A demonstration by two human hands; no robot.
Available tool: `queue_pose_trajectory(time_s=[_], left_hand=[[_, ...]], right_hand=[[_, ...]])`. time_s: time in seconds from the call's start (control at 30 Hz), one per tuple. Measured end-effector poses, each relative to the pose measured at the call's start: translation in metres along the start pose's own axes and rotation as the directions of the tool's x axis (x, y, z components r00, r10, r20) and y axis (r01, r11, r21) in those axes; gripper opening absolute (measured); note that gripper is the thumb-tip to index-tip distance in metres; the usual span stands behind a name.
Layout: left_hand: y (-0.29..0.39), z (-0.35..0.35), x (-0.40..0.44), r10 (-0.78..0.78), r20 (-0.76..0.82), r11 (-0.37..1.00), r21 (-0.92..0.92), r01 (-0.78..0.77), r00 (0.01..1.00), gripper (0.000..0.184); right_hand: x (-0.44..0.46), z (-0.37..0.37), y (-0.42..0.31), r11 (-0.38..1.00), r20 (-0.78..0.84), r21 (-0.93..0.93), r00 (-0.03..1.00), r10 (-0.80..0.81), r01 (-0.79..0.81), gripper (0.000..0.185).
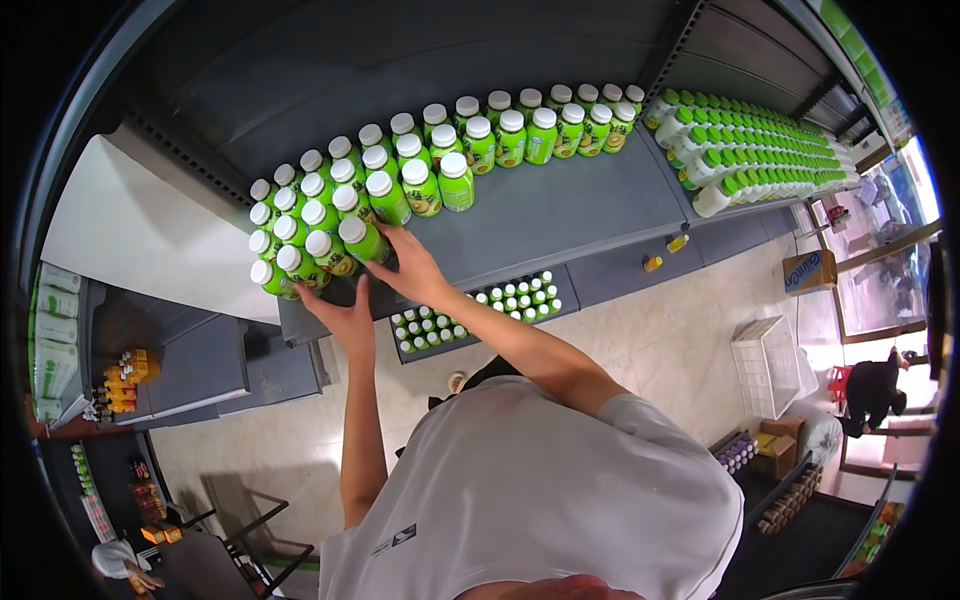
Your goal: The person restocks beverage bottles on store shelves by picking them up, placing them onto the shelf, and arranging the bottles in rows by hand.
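Rows of green bottles with white caps (479, 148) stand on the grey shelf (560, 207). My right hand (408, 268) is wrapped round the right side of a front-row green bottle (362, 243). At the front left, my left hand (341, 313) reaches up to the lower part of the front bottles, its thumb raised and its fingertips at a green bottle (272, 279) near the shelf's corner. Its fingers are apart, and it does not close round a bottle.
White bottles with green caps (760, 150) fill the shelf at right. More small bottles (520, 298) stand on a lower shelf. A white crate (765, 365), a cardboard box (809, 272) and a person in dark clothes (873, 392) are at far right. Black cart lower left (262, 520).
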State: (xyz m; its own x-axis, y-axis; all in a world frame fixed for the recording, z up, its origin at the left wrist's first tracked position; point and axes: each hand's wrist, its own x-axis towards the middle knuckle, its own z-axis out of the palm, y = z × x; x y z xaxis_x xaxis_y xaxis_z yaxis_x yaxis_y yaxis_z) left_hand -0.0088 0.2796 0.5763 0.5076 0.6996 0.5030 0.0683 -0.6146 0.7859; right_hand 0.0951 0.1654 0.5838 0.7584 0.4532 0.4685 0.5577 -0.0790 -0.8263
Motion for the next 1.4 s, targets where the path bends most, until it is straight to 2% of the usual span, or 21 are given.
queue_pose_trajectory(time_s=[0.13, 0.27, 0.37, 0.4, 0.43, 0.47, 0.5, 0.53, 0.57, 0.6, 0.63, 0.7, 0.77, 0.83, 0.87, 0.9, 0.97, 1.03, 1.13, 1.4], left_hand=[[0.014, 0.016, 0.001, -0.059, -0.057, 0.993, 0.102, 0.065, 0.997, 0.121], [0.025, 0.025, 0.004, -0.041, -0.093, 0.993, 0.111, 0.051, 0.995, 0.126], [0.025, 0.034, 0.006, -0.015, -0.131, 0.988, 0.151, 0.035, 0.991, 0.127], [0.028, 0.038, 0.008, -0.029, -0.144, 0.980, 0.190, 0.057, 0.989, 0.128], [0.030, 0.040, 0.006, -0.054, -0.162, 0.968, 0.233, 0.091, 0.985, 0.129], [0.029, 0.039, 0.005, -0.029, -0.153, 0.984, 0.171, 0.056, 0.988, 0.131], [0.026, 0.039, 0.005, -0.026, -0.162, 0.981, 0.187, 0.057, 0.986, 0.131], [0.023, 0.042, 0.004, -0.024, -0.175, 0.976, 0.207, 0.061, 0.984, 0.131], [0.021, 0.044, 0.002, -0.025, -0.193, 0.971, 0.228, 0.070, 0.981, 0.132], [0.018, 0.044, 0.001, -0.021, -0.194, 0.967, 0.246, 0.069, 0.981, 0.132], [0.017, 0.044, 0.002, -0.014, -0.195, 0.963, 0.261, 0.065, 0.981, 0.133], [0.016, 0.043, 0.003, -0.076, -0.194, 0.960, 0.249, 0.125, 0.978, 0.136], [0.016, 0.042, 0.004, -0.121, -0.203, 0.973, 0.168, 0.156, 0.972, 0.124], [0.015, 0.050, 0.012, -0.252, -0.322, 0.954, -0.238, 0.180, 0.913, 0.102], [0.030, 0.051, 0.017, -0.287, -0.367, 0.951, -0.220, 0.218, 0.885, 0.082], [0.037, 0.056, 0.022, -0.256, -0.433, 0.958, -0.232, 0.168, 0.864, 0.077], [0.034, 0.073, 0.033, -0.289, -0.521, 0.954, -0.230, 0.194, 0.803, 0.074], [0.030, 0.089, 0.038, -0.283, -0.613, 0.955, -0.115, 0.272, 0.738, 0.072], [0.023, 0.099, 0.039, -0.270, -0.670, 0.950, -0.068, 0.305, 0.691, 0.072], [0.021, 0.102, 0.037, -0.242, -0.684, 0.949, -0.021, 0.314, 0.688, 0.069]], right_hand=[[0.000, 0.000, 0.009, 0.991, 0.005, 0.135, 1.000, -0.010, 0.009, 0.054], [0.000, -0.002, 0.011, 0.971, -0.014, 0.229, 0.998, -0.060, 0.062, 0.054], [-0.011, -0.038, -0.015, 0.984, -0.022, 0.108, 0.990, -0.138, 0.139, 0.055], [-0.016, -0.056, -0.017, 0.980, -0.072, 0.055, 0.979, -0.189, 0.194, 0.057], [-0.017, -0.078, -0.014, 0.976, -0.126, -0.085, 0.970, -0.208, 0.198, 0.058], [-0.017, -0.101, -0.006, 0.990, -0.230, -0.097, 0.965, -0.123, 0.103, 0.061], [-0.009, -0.134, -0.004, 0.980, -0.340, -0.159, 0.925, -0.167, 0.118, 0.061], [-0.003, -0.164, 0.008, 0.985, -0.445, -0.170, 0.893, -0.060, -0.019, 0.063], [0.005, -0.189, 0.038, 0.990, -0.581, -0.113, 0.814, 0.002, -0.084, 0.066], [0.012, -0.223, 0.067, 0.966, -0.612, -0.213, 0.790, -0.012, -0.150, 0.072], [0.020, -0.249, 0.097, 0.959, -0.669, -0.251, 0.739, -0.077, -0.128, 0.084], [0.034, -0.294, 0.133, 0.925, -0.678, -0.365, 0.711, -0.186, -0.106, 0.105], [0.044, -0.314, 0.160, 0.898, -0.720, -0.367, 0.685, -0.108, -0.244, 0.122], [0.051, -0.325, 0.167, 0.921, -0.673, -0.331, 0.736, -0.076, -0.207, 0.130], [0.051, -0.325, 0.163, 0.938, -0.658, -0.285, 0.752, -0.042, -0.196, 0.130], [0.050, -0.325, 0.157, 0.952, -0.645, -0.239, 0.764, -0.007, -0.194, 0.129], [0.049, -0.324, 0.150, 0.952, -0.632, -0.261, 0.774, -0.043, -0.161, 0.127], [0.046, -0.325, 0.149, 0.935, -0.632, -0.311, 0.772, -0.067, -0.173, 0.126], [0.044, -0.327, 0.149, 0.943, -0.622, -0.309, 0.776, -0.105, -0.120, 0.117], [0.038, -0.332, 0.152, 0.958, -0.645, -0.263, 0.759, -0.089, -0.111, 0.103]])
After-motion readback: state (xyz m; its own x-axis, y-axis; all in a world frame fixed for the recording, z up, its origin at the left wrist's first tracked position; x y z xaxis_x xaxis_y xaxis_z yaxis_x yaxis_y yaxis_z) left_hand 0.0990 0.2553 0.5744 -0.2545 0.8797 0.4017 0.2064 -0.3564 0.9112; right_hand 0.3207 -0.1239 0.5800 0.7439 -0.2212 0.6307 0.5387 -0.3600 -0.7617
